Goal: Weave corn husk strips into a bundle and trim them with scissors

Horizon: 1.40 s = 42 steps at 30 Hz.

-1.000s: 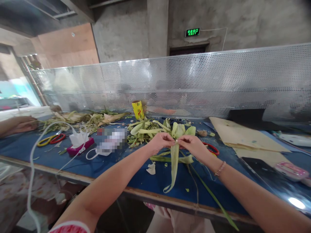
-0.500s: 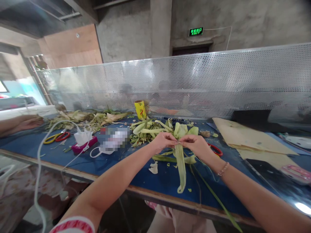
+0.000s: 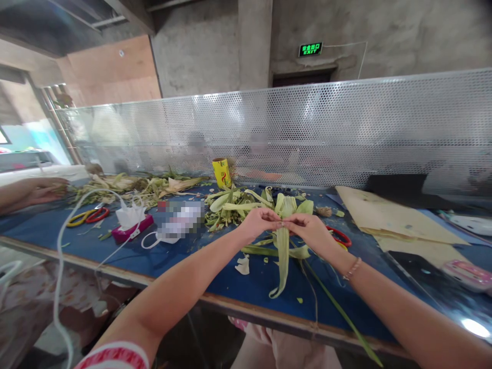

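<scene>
A pale green corn husk strip (image 3: 283,251) hangs between my hands, gathered narrow where the fingertips meet. Its wider part fans out above the fingers and its long tail dangles over the blue table, the end curled leftward. My left hand (image 3: 261,224) is closed in a pinch on the gathered part. Against it, my right hand (image 3: 307,229) pinches the same spot from the other side. Just behind my left hand lies a heap of husk strips (image 3: 226,207). More green strips (image 3: 265,251) lie flat beneath the hands, and a small white scrap (image 3: 243,265) sits nearby.
Red-handled scissors (image 3: 339,237) lie beside my right wrist. A yellow can-like container (image 3: 222,173) stands by the perforated metal screen (image 3: 184,128). Leftward are a tissue box (image 3: 132,229), more scissors (image 3: 88,216) and another person's hand (image 3: 46,192). Brown paper (image 3: 392,215) and a dark phone-like slab (image 3: 415,269) lie right.
The husk's hanging tail has swung left and appears narrower. Both my hands stay pinched at nearly the same place.
</scene>
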Motion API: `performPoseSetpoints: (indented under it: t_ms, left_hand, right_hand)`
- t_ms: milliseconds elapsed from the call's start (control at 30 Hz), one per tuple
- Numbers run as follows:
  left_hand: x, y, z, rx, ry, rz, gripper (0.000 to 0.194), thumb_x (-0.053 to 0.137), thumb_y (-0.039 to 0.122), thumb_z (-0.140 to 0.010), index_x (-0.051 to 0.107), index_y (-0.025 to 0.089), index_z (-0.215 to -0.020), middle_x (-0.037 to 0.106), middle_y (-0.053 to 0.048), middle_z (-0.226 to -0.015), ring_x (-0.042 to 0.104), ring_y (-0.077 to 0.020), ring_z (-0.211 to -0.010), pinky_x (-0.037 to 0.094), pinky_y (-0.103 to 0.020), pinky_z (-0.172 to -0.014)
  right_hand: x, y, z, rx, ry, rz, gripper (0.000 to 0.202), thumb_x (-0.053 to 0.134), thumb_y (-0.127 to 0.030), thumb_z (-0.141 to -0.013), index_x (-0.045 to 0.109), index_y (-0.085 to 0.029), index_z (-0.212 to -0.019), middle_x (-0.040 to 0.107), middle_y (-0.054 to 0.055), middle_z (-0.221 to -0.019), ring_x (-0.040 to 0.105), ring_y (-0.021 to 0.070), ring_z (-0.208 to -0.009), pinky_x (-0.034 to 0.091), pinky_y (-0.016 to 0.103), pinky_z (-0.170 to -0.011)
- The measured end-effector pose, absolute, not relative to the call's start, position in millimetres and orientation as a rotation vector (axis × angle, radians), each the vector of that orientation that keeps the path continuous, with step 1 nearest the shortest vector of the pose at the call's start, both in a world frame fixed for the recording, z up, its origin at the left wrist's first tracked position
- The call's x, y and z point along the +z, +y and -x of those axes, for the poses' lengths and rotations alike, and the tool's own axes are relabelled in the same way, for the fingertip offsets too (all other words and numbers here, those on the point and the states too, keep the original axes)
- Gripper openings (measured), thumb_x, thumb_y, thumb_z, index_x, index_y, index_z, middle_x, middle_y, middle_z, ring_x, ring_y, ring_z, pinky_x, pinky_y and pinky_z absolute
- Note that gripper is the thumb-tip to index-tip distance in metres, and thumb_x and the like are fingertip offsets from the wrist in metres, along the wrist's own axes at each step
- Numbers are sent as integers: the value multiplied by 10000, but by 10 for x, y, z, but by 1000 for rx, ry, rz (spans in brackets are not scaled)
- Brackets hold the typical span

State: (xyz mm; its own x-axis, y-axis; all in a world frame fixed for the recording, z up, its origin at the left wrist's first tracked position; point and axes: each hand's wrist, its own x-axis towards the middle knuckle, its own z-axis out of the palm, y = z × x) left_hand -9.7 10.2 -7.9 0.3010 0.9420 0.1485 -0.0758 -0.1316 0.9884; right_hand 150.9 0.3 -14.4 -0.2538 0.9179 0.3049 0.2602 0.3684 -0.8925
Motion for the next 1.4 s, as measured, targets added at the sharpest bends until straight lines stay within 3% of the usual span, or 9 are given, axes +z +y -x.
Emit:
performPoseSetpoints:
  t_ms: [200, 467, 733, 1133, 1400]
  left_hand:
    - [-74, 102, 110, 1002, 866, -1330, 362, 764, 362, -462, 574, 104, -632, 583, 11, -515, 554, -77, -483, 462, -234, -549]
    - [-45, 99, 121, 1050, 875, -1282, 354, 807, 260, -362, 560, 104, -562, 582, 25, -481, 549, -66, -465, 466, -218, -538]
    - [-20, 65, 105, 1061, 940, -1348, 340, 787, 253, -431, 531, 102, -598, 586, 26, -529, 593, -100, -516, 502, -252, -549]
    - [-14, 72, 128, 943, 902, -1261, 308, 783, 237, -457, 538, 98, -583, 590, 6, -532, 586, -86, -530, 492, -247, -603]
    - [-76, 114, 117, 1060, 854, -1257, 331, 797, 193, -395, 545, 102, -589, 570, 25, -495, 571, -86, -510, 470, -261, -613]
  right_hand:
    - [-176, 32, -1524, 892, -1701, 1027, 220, 616, -342, -632, 671, -153, -729, 659, 42, -665, 583, 154, -605, 469, 275, -586]
    - [-175, 63, -1527, 939, -1707, 989, 193, 641, -308, -578, 676, -158, -695, 672, 46, -686, 590, 164, -629, 465, 286, -625]
    - [-118, 6, -1480, 1144, -1659, 974, 190, 580, -349, -648, 633, -167, -650, 629, 7, -620, 594, 148, -606, 498, 292, -646]
    - [-43, -54, -1485, 885, -1761, 1101, 111, 590, -235, -613, 641, -147, -658, 644, 31, -635, 573, 144, -605, 457, 272, -601]
    - [-69, -44, -1471, 1001, -1712, 1000, 191, 566, -327, -651, 612, -150, -705, 623, 27, -662, 565, 135, -611, 473, 280, -630]
